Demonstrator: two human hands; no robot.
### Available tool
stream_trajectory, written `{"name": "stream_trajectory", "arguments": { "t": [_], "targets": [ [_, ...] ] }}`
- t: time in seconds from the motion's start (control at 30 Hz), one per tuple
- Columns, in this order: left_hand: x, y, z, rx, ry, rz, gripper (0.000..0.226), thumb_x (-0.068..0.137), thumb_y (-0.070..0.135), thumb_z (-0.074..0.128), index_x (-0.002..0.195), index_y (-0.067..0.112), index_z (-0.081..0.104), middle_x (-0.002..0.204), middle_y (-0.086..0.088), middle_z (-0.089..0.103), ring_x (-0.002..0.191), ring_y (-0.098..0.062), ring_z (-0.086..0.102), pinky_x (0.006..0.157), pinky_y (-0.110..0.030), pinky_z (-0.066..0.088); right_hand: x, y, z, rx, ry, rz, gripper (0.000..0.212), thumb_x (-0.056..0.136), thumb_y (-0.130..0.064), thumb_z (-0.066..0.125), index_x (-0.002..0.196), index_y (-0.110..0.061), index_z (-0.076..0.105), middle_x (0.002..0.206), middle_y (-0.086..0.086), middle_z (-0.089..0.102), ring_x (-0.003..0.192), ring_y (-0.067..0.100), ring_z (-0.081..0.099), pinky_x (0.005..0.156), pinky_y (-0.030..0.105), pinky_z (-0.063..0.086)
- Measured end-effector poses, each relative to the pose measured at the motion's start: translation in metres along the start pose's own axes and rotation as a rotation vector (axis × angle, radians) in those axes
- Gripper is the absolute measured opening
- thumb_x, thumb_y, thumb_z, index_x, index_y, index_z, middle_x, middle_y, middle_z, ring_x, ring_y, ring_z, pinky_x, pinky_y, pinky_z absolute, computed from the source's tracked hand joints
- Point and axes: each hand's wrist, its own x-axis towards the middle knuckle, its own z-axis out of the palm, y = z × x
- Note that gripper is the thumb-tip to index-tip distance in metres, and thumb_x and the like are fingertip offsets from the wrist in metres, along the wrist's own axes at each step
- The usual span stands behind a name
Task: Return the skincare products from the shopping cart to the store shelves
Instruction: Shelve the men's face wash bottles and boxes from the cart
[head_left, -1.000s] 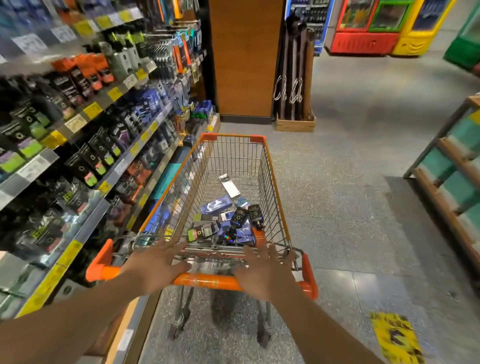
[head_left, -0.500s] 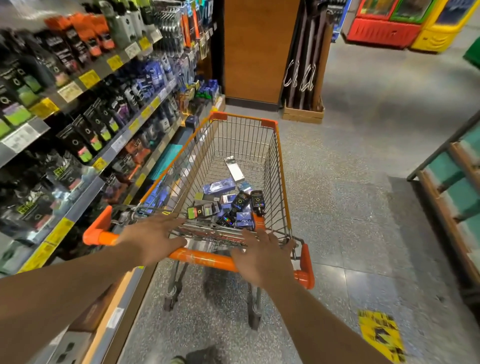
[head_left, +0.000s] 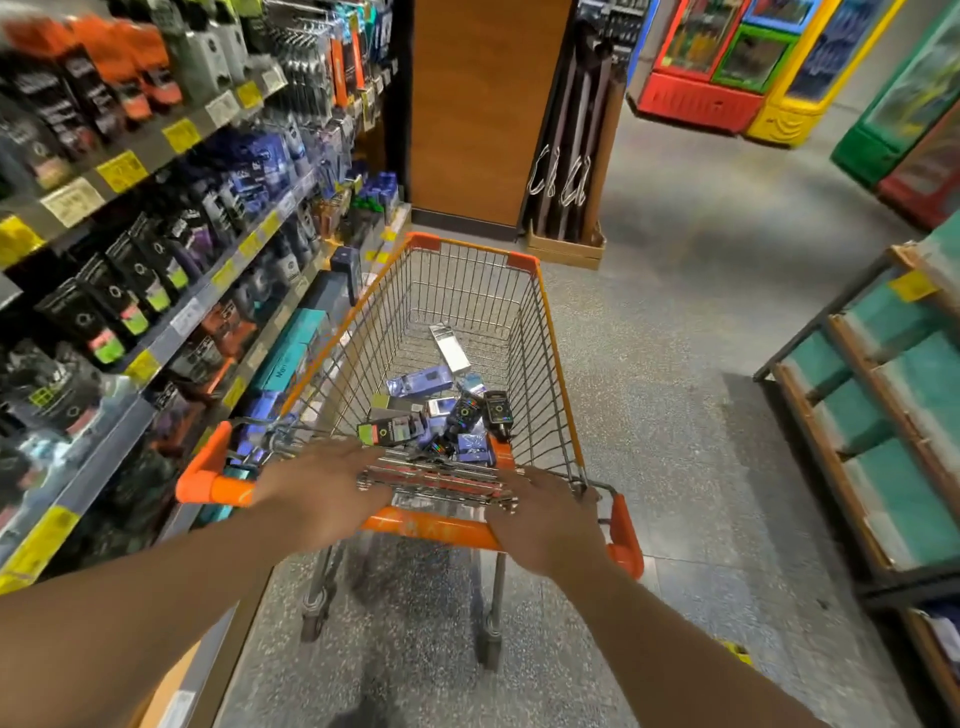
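- Left hand (head_left: 324, 493) and right hand (head_left: 545, 519): both lie on the orange cart handle (head_left: 431, 531); the fingers curl forward over the bar and grasp it.
- Shopping cart (head_left: 558, 374): wire basket, orange trim, standing on a speckled floor (head_left: 675, 405).
- Skincare products (head_left: 441, 415): boxed, heaped on the basket bottom near the handle.
- Store shelves (head_left: 171, 332): just left of the cart, stocked, with yellow price tags.

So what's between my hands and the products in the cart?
In the head view, only the folded wire child seat lies between both hands and the products.
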Motion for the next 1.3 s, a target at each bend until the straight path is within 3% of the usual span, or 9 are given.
{"name": "stream_trajectory", "arguments": {
  "t": [0.13,0.27,0.4,0.53,0.93,1.1,1.13,1.2,1.3],
  "targets": [
    [0.015,-0.003,-0.002,-0.042,-0.004,0.033,0.078,0.093,0.077,0.024,0.162,0.042,0.016,0.171,0.012,0.012,0.158,-0.016,0.011,0.125,-0.044,0.022,0.013,0.001,-0.003,-0.006,0.008,0.024,0.073,0.095,-0.072,0.027,0.161,-0.044,0.015,0.171,-0.003,0.019,0.157,0.026,0.019,0.122,0.069,0.005],
    [0.034,-0.011,0.001,-0.101,0.051,0.057,0.095,0.077,0.084,0.015,0.16,0.039,0.023,0.169,0.01,0.02,0.157,-0.018,0.016,0.123,-0.049,0.027,0.021,-0.004,-0.01,0.006,0.014,0.058,0.07,0.096,-0.067,0.031,0.161,-0.046,0.015,0.171,-0.004,0.02,0.157,0.024,0.017,0.124,0.066,0.004],
    [0.038,-0.013,0.005,-0.072,0.054,0.093,0.095,0.081,0.083,0.011,0.161,0.033,0.023,0.169,0.003,0.024,0.155,-0.025,0.02,0.122,-0.051,0.028,0.022,-0.008,-0.014,0.002,0.003,0.092,0.068,0.097,-0.062,0.034,0.161,-0.047,0.018,0.171,-0.006,0.02,0.157,0.023,0.02,0.125,0.062,0.006],
    [0.033,-0.012,-0.001,-0.058,0.024,0.087,0.083,0.092,0.077,0.023,0.163,0.034,0.017,0.171,0.003,0.015,0.157,-0.025,0.013,0.119,-0.054,0.027,0.02,-0.009,-0.015,0.022,0.005,0.109,0.065,0.097,-0.061,0.035,0.16,-0.049,0.02,0.171,-0.009,0.019,0.157,0.02,0.018,0.126,0.06,0.007],
    [0.046,-0.008,-0.009,-0.093,0.008,0.082,0.083,0.092,0.078,0.023,0.163,0.034,0.017,0.172,0.003,0.013,0.158,-0.026,0.01,0.124,-0.053,0.024,0.032,-0.005,-0.025,0.026,0.018,0.094,0.066,0.096,-0.064,0.033,0.159,-0.048,0.024,0.171,-0.009,0.021,0.157,0.02,0.019,0.126,0.059,0.008],
    [0.062,0.002,-0.018,-0.124,0.026,0.124,0.081,0.097,0.07,0.029,0.163,0.023,0.024,0.17,-0.003,0.02,0.157,-0.022,0.012,0.126,-0.041,0.007,0.054,0.002,-0.033,0.018,0.001,0.094,0.067,0.095,-0.062,0.032,0.159,-0.047,0.022,0.171,-0.008,0.021,0.157,0.02,0.019,0.126,0.059,0.007],
    [0.068,0.003,-0.018,-0.145,0.027,0.117,0.085,0.093,0.073,0.026,0.162,0.023,0.025,0.17,-0.002,0.021,0.157,-0.022,0.012,0.126,-0.042,0.008,0.059,0.003,-0.035,0.012,0.003,0.092,0.067,0.096,-0.062,0.033,0.16,-0.047,0.022,0.171,-0.008,0.021,0.157,0.02,0.019,0.126,0.059,0.007],
    [0.078,0.004,-0.022,-0.131,0.012,0.079,0.088,0.086,0.076,0.021,0.161,0.031,0.026,0.17,0.001,0.02,0.156,-0.023,0.013,0.124,-0.05,0.023,0.069,0.007,-0.04,0.007,0.009,0.083,0.067,0.095,-0.062,0.033,0.16,-0.046,0.023,0.171,-0.007,0.022,0.156,0.02,0.021,0.126,0.059,0.008],
    [0.091,0.007,-0.032,-0.03,0.001,0.047,0.074,0.094,0.069,0.029,0.161,0.036,0.023,0.17,0.005,0.017,0.156,-0.021,0.016,0.113,-0.05,0.04,0.085,0.013,-0.048,0.023,0.016,0.063,0.068,0.094,-0.063,0.034,0.159,-0.046,0.024,0.17,-0.006,0.024,0.156,0.021,0.022,0.125,0.061,0.009]
  ]
}}
